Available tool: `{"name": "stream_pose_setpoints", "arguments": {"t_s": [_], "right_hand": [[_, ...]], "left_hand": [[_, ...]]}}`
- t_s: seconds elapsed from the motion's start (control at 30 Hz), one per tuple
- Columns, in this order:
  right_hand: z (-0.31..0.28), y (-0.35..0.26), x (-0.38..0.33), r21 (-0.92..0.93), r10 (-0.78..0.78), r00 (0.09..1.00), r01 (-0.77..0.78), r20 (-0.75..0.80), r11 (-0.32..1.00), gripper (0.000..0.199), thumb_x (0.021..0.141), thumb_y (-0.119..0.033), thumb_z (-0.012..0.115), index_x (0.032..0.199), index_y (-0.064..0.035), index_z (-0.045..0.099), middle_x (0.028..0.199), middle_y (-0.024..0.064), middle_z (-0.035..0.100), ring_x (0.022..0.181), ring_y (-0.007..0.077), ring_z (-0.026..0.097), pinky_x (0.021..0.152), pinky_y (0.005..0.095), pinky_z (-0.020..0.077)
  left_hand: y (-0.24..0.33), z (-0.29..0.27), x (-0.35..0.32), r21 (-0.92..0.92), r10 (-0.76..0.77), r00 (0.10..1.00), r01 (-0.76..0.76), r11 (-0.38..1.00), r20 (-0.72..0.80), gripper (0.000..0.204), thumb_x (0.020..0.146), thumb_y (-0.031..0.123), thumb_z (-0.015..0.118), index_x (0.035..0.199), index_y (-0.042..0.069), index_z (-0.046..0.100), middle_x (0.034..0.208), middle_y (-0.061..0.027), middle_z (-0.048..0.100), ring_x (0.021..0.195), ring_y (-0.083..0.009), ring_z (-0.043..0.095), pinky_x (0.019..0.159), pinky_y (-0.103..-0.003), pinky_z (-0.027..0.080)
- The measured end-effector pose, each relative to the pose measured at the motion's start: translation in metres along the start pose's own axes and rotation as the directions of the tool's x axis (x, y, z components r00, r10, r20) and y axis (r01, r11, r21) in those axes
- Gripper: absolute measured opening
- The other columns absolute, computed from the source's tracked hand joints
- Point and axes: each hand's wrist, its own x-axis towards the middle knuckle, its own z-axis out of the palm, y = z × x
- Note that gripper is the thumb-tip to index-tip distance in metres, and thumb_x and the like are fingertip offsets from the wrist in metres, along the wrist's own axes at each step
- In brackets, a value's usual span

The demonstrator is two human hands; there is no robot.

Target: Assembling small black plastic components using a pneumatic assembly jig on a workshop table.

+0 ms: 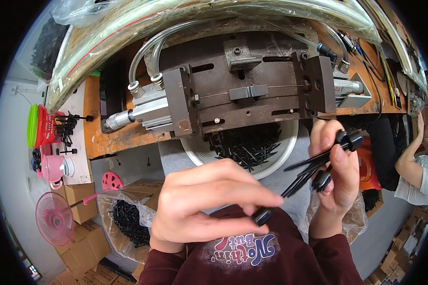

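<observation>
Presently, findings at my bench:

Left hand [209, 202]: curled nearly closed — thumb and fingertips pinch the knob end of one black pin [262, 216], low in view and just above my chest.

Right hand [335, 171]: closed round a small bundle of pins [318, 166]; knob heads stick up by my thumb, thin shanks fan out toward my left hand.

Where the pins are: one in my left fingers, several in my right, both held in the air in front of the press [252, 95]. A loose heap lies in the white basin [290, 142] beneath it; more fill the bag [128, 213] at lower left.

Handling: I judge them light, stiff plastic — smooth and thin in the shank, so apt to slip or roll. The knob head is the surest place to grip; the shank would probably flex if squeezed hard.

Edges: the press's steel blocks and the bench edge [123, 137] stand just beyond my knuckles, with hoses [147, 52] arching above.

Open room: a clear gap between my hands and the basin; at far right a co-worker's arm [409, 156] is well apart from mine.
</observation>
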Motion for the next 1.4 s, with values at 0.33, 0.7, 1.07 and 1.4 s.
{"name": "stream_pose_setpoints", "arguments": {"t_s": [0.33,0.7,1.07,1.4], "right_hand": [[0.001,0.005,0.000,-0.422,-0.437,0.882,0.333,-0.176,0.843,0.021,0.084,-0.007,0.066,0.098,0.0022,0.053,0.097,0.0127,0.051,0.057,0.0114,0.054,0.048,0.0221,0.0461],[-0.003,0.008,-0.005,-0.913,-0.692,0.642,0.403,0.330,-0.062,0.026,0.071,-0.006,0.080,0.092,-0.0092,0.065,0.093,0.0062,0.058,0.084,0.0180,0.057,0.074,0.0286,0.0461],[0.000,0.025,-0.003,-0.794,-0.478,0.647,0.565,0.594,-0.223,0.038,0.068,-0.002,0.070,0.106,0.0011,0.068,0.105,0.0105,0.056,0.087,0.0231,0.063,0.071,0.0324,0.0525],[-0.007,0.026,0.011,-0.848,-0.624,0.588,0.455,0.515,-0.271,0.031,0.071,0.006,0.074,0.100,-0.0040,0.068,0.105,0.0108,0.060,0.090,0.0210,0.062,0.072,0.0293,0.0524]], "left_hand": [[-0.043,0.018,0.004,0.702,0.293,0.946,-0.116,0.703,-0.138,0.032,0.058,0.006,0.081,0.088,0.003,0.071,0.101,-0.0124,0.069,0.078,-0.0200,0.066,0.065,-0.028,0.051],[-0.048,0.022,0.022,0.887,0.247,0.968,-0.074,0.456,-0.046,0.027,0.062,0.009,0.078,0.088,0.007,0.070,0.111,-0.0070,0.068,0.063,-0.0159,0.063,0.057,-0.024,0.046],[-0.017,0.026,0.007,0.395,0.199,0.979,-0.168,0.903,-0.041,0.037,0.063,0.011,0.085,0.094,0.001,0.068,0.088,-0.0110,0.071,0.067,-0.0191,0.067,0.058,-0.027,0.053],[-0.035,0.019,0.002,0.661,0.248,0.958,-0.092,0.745,-0.146,0.033,0.059,-0.001,0.080,0.091,0.003,0.071,0.101,-0.0097,0.066,0.079,-0.0182,0.060,0.062,-0.029,0.048]]}}
